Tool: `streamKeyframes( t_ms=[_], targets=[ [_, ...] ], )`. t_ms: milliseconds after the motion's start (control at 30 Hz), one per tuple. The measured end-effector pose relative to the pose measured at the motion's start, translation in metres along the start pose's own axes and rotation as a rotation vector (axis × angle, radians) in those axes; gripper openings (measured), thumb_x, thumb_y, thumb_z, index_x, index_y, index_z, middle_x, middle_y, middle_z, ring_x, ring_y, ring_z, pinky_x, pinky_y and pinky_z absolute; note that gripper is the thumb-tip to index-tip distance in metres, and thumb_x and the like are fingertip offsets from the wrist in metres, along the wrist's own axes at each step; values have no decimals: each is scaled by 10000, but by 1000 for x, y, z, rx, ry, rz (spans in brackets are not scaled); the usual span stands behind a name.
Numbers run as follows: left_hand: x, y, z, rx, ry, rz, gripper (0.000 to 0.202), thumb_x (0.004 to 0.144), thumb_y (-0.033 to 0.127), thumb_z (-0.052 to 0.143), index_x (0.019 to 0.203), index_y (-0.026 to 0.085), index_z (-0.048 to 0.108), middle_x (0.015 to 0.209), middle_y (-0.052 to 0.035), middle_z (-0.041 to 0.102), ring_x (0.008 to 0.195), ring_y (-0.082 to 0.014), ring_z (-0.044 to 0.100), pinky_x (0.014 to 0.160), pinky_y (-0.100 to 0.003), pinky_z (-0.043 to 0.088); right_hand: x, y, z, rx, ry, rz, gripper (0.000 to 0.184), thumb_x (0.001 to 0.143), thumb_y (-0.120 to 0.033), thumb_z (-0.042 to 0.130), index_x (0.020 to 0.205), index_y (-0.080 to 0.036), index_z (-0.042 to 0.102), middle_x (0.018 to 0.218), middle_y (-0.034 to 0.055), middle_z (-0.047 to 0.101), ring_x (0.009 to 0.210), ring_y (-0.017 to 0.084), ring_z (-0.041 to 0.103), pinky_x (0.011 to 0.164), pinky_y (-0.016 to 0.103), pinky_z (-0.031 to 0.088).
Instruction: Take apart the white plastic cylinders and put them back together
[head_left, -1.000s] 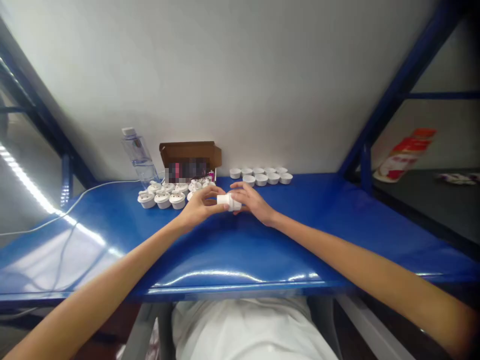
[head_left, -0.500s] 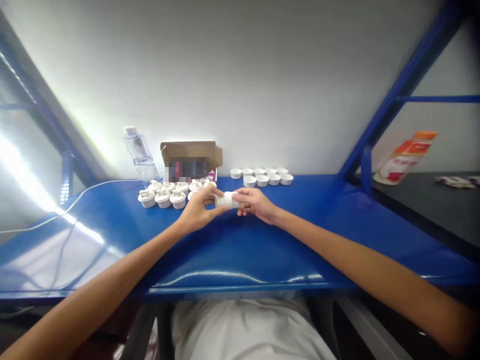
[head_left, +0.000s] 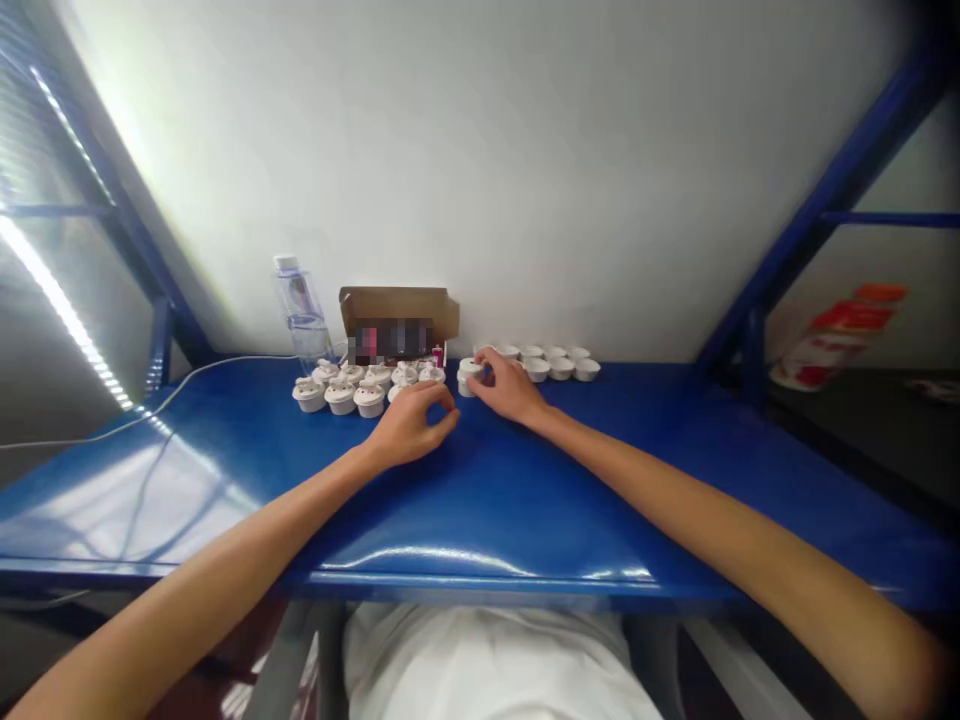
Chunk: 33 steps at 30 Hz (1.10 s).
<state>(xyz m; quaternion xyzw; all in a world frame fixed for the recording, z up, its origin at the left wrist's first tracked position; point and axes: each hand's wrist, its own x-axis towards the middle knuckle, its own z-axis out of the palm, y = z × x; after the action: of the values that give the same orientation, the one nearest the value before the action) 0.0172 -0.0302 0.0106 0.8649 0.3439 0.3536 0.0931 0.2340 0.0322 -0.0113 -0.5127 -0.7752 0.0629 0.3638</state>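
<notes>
My right hand (head_left: pixel 508 385) grips a small round white lidded cup (head_left: pixel 469 380) from its right side, low over the blue tabletop or resting on it; I cannot tell which. My left hand (head_left: pixel 415 422) holds nothing, its thumb and forefinger curved with a gap between them. Beyond and left of it stand several white cups with lids (head_left: pixel 341 398), each topped by small raised parts. To the right of my right hand are rows of plain white cups (head_left: pixel 561 369), partly hidden by my fingers.
An opened cardboard box (head_left: pixel 397 300) with blurred contents stands behind the lidded cups. A clear bottle (head_left: pixel 304 315) is at its left, beside a white cable (head_left: pixel 202 372). At far right is an orange-capped bottle (head_left: pixel 840 340). Blue frame posts (head_left: pixel 814 195) flank the blue table (head_left: pixel 480 500).
Both hands held the white piece between them. My left hand has let go and moved slightly left; my right hand has carried it upright to the back, beside the plain cups. The view shifted slightly.
</notes>
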Motion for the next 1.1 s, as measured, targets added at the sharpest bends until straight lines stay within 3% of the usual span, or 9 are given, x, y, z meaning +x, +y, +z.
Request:
streamKeyframes(
  t_ms=[233,367,433,533,600,700,800,967,1100],
  targets=[
    [0,-5,-1,120,-38,17,112,896,286,573,877,207,650,930,-71,668,903,-228,616,866,-372,471,68,-1,16,-353,-83,34,342,980,-370,533,1268,-198,603,1258,167,671,1181,333,593,1009,446,408],
    [-2,-14,-1,342,6,17,247,879,278,593,1107,211,661,1258,-132,627,1191,-311,538,1039,-477,409,78,7,15,-412,-146,117,510,910,-339,625,1366,-141,509,1245,208,674,1175,380,598,1028,520,376],
    [-3,-20,-1,457,35,-8,368,877,286,606,1241,236,626,1410,-140,563,1347,-357,431,1122,-559,305,74,9,12,-430,-162,109,550,876,-218,622,1397,-115,480,1165,212,705,1126,381,627,1028,538,367],
    [-3,-27,1,531,47,-41,475,898,306,592,1370,263,564,1480,-148,528,1444,-380,343,1171,-635,154,60,6,5,-307,-136,59,483,856,-97,548,1337,-132,562,1046,167,744,1042,346,669,985,498,417],
    [-3,-30,2,536,27,-45,554,909,319,580,1455,275,496,1481,-154,535,1459,-377,340,1180,-652,96,45,-1,-2,-60,-134,72,411,840,-103,556,1241,-154,635,975,120,758,940,302,694,885,423,486],
    [-1,-32,4,547,-4,-55,629,918,337,571,1526,292,414,1458,-160,562,1460,-379,355,1172,-686,30,14,-10,-12,421,-255,182,340,787,-139,640,1123,-159,685,883,64,761,807,226,700,719,314,523],
    [1,-32,6,546,-22,-47,563,929,341,560,1483,285,475,1422,-156,597,1459,-376,365,1170,-697,-38,-14,-11,-22,655,-339,287,225,771,-246,716,981,-168,728,828,47,750,746,189,687,633,274,519],
    [0,-22,7,506,-49,-18,433,911,333,597,1340,279,582,1397,-135,625,1449,-341,386,1184,-671,-83,-28,7,-32,427,-236,230,121,757,-199,692,860,-167,748,873,83,762,783,224,704,735,354,569],
    [0,-12,6,420,-61,-15,366,905,345,606,1261,265,621,1325,-133,669,1427,-340,410,1193,-668,-33,-30,11,-32,277,-240,14,532,676,-146,747,1201,-217,697,1269,92,695,1037,269,694,872,391,564]
  ],
)
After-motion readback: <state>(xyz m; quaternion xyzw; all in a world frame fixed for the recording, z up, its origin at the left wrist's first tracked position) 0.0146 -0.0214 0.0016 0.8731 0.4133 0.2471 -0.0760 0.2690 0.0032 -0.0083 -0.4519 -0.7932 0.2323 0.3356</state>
